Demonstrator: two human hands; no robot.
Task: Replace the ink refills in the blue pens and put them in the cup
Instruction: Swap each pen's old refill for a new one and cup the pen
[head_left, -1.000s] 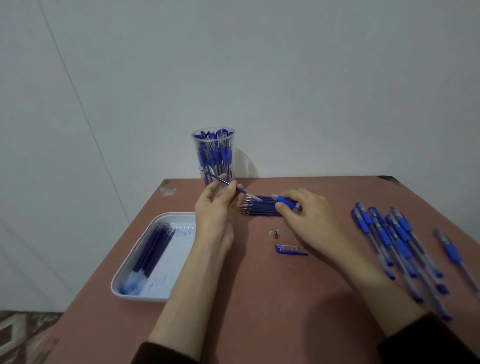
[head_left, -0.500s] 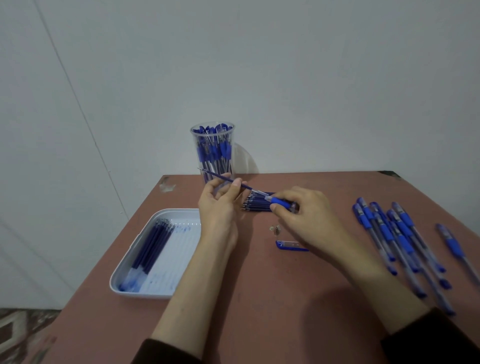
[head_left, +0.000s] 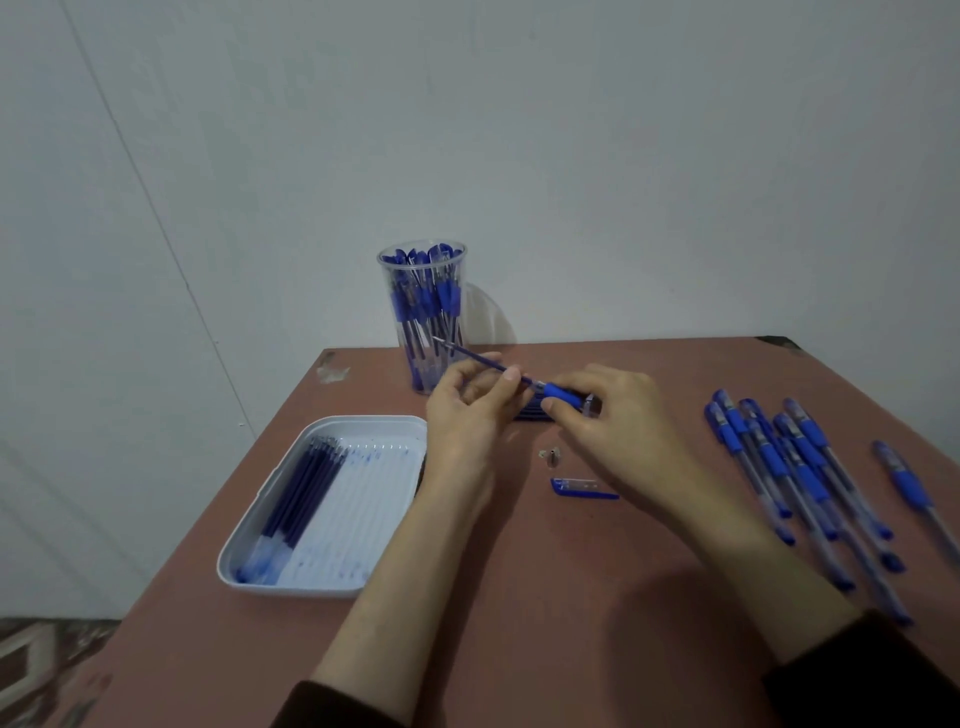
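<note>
Brown table (head_left: 571, 597), left hand (head_left: 467, 410) pinching refill (head_left: 470, 356), right hand (head_left: 613, 415) half-covering gripped pen (head_left: 561, 393)

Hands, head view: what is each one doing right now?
Left hand: pinches the ink refill near its middle.
Right hand: grips the pen barrel by its blue grip; the refill's end meets it.

A clear, glossy plastic cup (head_left: 422, 312) stands on a matt reddish-brown table (head_left: 571, 597). The white tray (head_left: 363, 422) looks like smooth, shiny plastic. The loose pens (head_left: 774, 460) and the pen barrel (head_left: 563, 395) show transparent plastic with matt blue grips. The slim plastic refill (head_left: 478, 359) has a metallic tip. The sleeve (head_left: 857, 691) is dark cloth.
</note>
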